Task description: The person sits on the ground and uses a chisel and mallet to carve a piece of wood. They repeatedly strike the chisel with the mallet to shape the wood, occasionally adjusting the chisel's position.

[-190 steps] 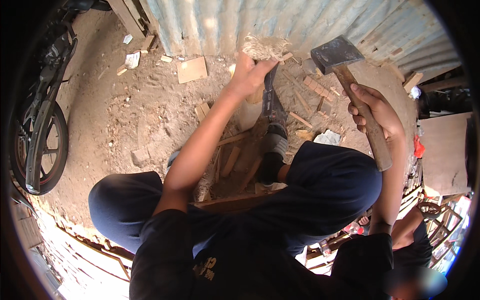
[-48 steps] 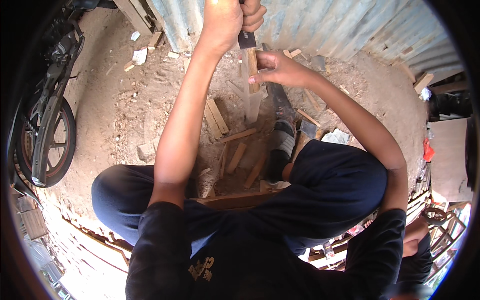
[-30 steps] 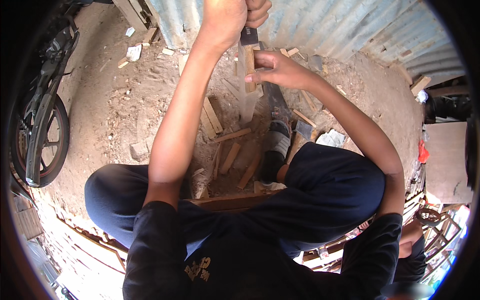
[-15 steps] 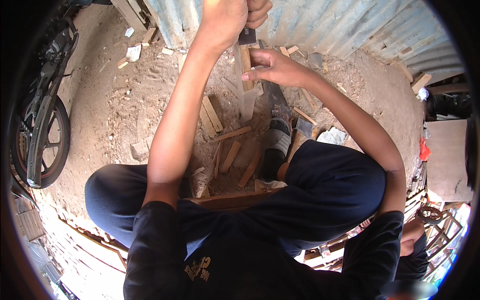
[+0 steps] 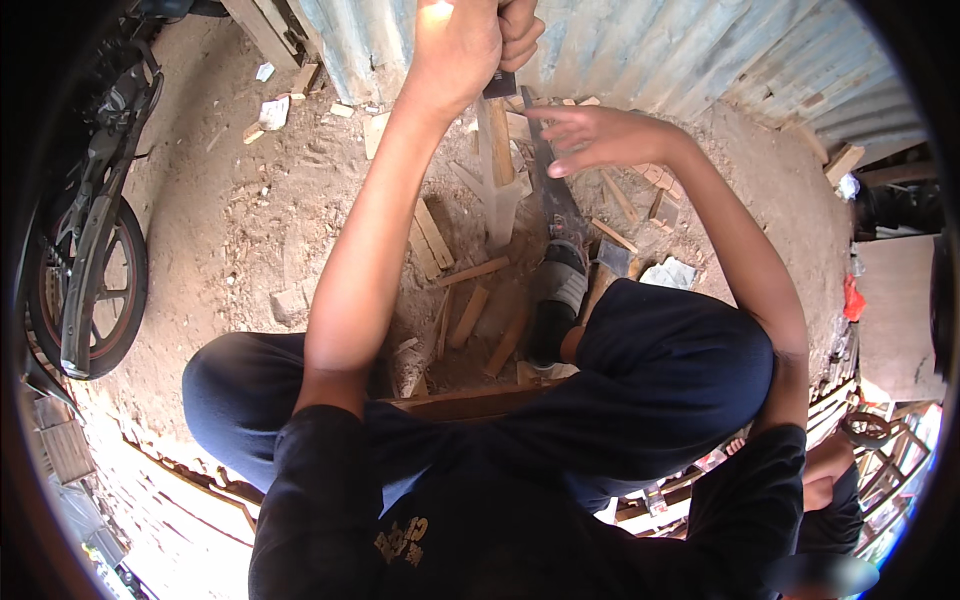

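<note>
My left hand (image 5: 462, 50) is closed in a fist at the top middle. A dark, block-shaped piece (image 5: 500, 86) pokes out below it; the rest of what it grips is hidden. Directly beneath stands a narrow light-brown wood piece (image 5: 502, 145), alongside a pale grey tapering strip (image 5: 498, 212). To the right of these, my right hand (image 5: 610, 138) hovers with its fingers apart, holding nothing. Between that hand and the wood, a long dark strip (image 5: 548, 185) runs down towards my foot (image 5: 560, 285); its kind is unclear.
Wood offcuts (image 5: 430, 240) litter the dirt ground in front of me. Corrugated metal sheeting (image 5: 640, 60) rises beyond them. A motorcycle (image 5: 95, 230) stands at the left. A brown board (image 5: 900, 320) is at the right, with another person's arm (image 5: 825, 470) below it.
My right hand has let go of the wood piece and moved right, its fingers spreading. My left hand stays closed in about the same place. The view has shifted slightly.
</note>
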### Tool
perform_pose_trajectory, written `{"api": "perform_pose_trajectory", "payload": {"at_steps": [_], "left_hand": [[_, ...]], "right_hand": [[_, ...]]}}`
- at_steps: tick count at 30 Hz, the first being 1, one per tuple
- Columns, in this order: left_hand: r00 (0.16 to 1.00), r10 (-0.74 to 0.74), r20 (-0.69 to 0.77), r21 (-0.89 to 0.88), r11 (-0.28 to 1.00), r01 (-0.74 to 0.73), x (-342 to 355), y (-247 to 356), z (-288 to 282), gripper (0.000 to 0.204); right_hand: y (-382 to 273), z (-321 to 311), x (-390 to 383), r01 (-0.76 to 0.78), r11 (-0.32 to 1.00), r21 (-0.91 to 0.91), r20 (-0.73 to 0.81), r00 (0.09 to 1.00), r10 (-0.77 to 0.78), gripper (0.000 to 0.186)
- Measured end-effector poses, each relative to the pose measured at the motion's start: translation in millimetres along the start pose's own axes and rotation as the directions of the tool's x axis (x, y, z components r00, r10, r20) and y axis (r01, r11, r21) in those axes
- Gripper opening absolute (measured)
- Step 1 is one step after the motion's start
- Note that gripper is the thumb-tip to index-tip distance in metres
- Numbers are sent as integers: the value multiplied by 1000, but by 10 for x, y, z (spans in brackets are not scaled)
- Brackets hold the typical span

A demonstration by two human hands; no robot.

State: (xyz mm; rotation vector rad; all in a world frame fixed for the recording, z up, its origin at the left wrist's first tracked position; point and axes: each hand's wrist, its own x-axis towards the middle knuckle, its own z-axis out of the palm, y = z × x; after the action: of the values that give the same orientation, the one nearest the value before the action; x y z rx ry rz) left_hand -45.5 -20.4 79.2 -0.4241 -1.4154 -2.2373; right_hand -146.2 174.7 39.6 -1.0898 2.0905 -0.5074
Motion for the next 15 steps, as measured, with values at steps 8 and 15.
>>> {"api": "perform_pose_trajectory", "payload": {"at_steps": [8,15], "left_hand": [[997,-70,12,-80,994,70,-14,14,29,61],[980,-201,10,-120,972,201,-57,21,120,60]], "right_hand": [[1470,963,-834,-495,596,632,-62,735,675,56],[2377,2273,-961,-604,242,759,213,582,785,49]]}}
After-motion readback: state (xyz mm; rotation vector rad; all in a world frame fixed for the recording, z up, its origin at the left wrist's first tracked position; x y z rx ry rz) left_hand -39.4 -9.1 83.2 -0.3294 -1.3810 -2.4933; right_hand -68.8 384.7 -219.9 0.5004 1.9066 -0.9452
